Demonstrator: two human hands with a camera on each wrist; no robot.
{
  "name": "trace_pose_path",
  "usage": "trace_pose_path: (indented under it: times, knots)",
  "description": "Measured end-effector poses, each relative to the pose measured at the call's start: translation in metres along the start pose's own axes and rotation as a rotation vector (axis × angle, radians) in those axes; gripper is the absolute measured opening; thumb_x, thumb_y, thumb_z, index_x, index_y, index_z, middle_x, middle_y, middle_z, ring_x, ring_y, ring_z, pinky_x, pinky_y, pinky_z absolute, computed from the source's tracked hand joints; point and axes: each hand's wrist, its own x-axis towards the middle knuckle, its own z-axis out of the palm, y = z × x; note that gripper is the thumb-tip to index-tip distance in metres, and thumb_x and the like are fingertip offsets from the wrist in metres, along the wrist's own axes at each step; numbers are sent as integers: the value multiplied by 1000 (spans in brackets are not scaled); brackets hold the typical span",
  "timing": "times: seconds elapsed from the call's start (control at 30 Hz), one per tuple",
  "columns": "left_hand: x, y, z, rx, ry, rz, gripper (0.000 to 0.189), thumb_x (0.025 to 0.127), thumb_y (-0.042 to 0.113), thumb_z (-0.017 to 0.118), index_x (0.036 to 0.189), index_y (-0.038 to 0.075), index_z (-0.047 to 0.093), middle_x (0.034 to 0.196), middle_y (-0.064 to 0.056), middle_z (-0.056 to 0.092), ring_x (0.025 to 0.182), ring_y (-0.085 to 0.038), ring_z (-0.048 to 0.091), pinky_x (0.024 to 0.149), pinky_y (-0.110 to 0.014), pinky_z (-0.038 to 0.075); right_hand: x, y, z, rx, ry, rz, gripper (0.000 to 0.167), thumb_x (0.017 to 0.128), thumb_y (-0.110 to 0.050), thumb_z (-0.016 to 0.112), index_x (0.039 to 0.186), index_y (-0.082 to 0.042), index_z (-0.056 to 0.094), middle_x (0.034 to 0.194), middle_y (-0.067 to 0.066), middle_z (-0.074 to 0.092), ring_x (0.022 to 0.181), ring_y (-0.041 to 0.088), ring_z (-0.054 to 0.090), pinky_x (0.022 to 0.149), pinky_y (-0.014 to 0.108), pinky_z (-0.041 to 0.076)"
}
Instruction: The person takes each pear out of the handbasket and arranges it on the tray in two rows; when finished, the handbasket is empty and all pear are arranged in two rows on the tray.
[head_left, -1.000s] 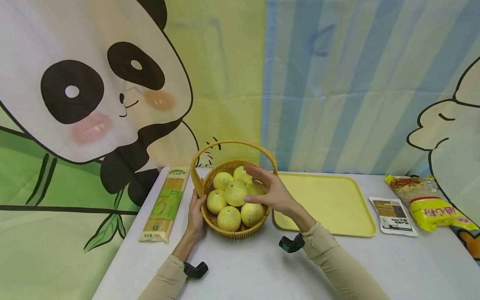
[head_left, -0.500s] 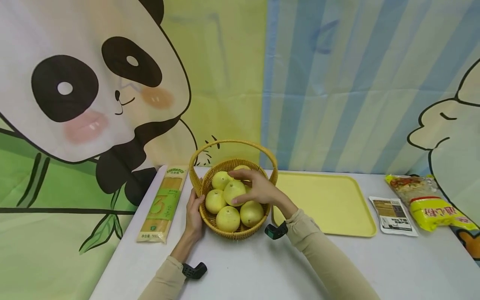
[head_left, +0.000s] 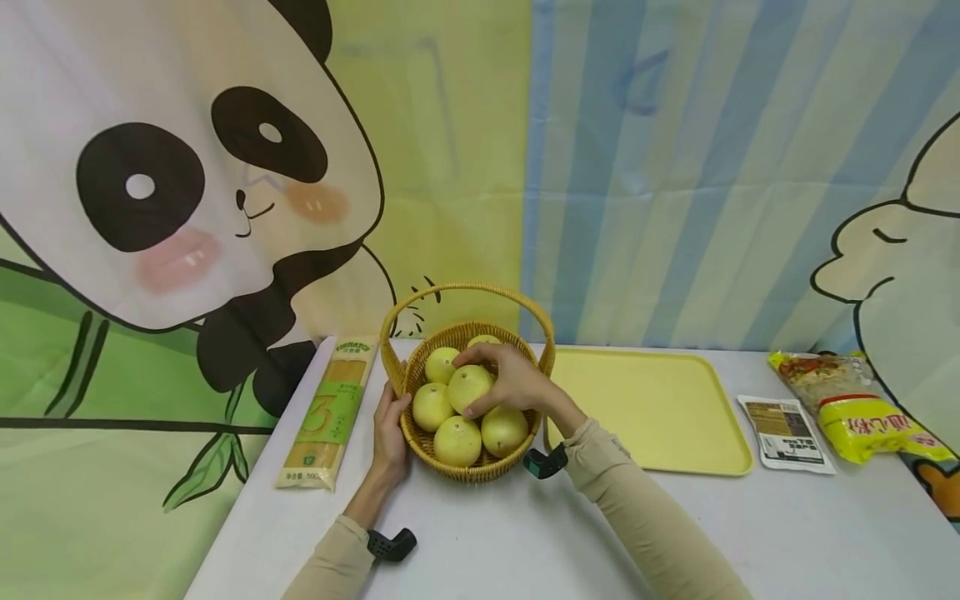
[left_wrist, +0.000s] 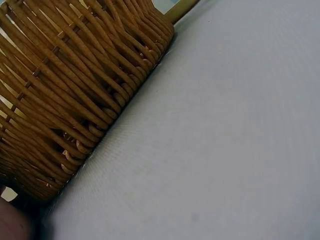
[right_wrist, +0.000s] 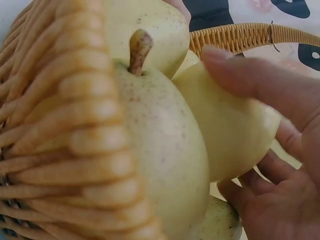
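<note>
A wicker basket (head_left: 471, 473) with a tall arched handle holds several pale yellow pears (head_left: 457, 442). My right hand (head_left: 517, 379) reaches in from the right and grips the pear (head_left: 470, 388) on top of the pile, thumb on the near side and fingers on the far side. In the right wrist view, thumb and fingers wrap around that pear (right_wrist: 240, 125), beside another pear (right_wrist: 160, 145) with a thick brown stem. My left hand (head_left: 390, 437) holds the basket's left side, thumb at the rim. The left wrist view shows the basket's woven wall (left_wrist: 75, 85) standing on the white table.
A yellow tray (head_left: 645, 408) lies just right of the basket. Farther right are a small white-and-brown packet (head_left: 786, 433) and a yellow-and-clear food bag (head_left: 862, 408). A long noodle pack (head_left: 330, 412) lies left of the basket. A cartoon panda curtain (head_left: 450, 167) hangs behind the table.
My right hand has moved left and down from above the pears and taken hold of the top pear. My left hand keeps its place on the basket.
</note>
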Motion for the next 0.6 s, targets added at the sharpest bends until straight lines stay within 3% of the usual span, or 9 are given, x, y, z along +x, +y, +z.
trace_pose_path:
  times: [0.3,0.6]
  knots:
    - [0,-2,0,5,9,-11,59,110,21,36,169,19,30,172,6,35,161,-15,26,133,-38,17,-9,-3,0,124,43,-38,66,69,-23,101,129,-16,73,130,-5,70,129,19,64,114,45,50]
    - [-2,0,0,8,9,-8,57,110,20,35,168,24,33,172,8,35,160,-12,26,133,-38,16,-36,-20,-4,291,117,-108,65,70,-18,101,130,-13,77,132,9,73,116,21,70,92,38,63]
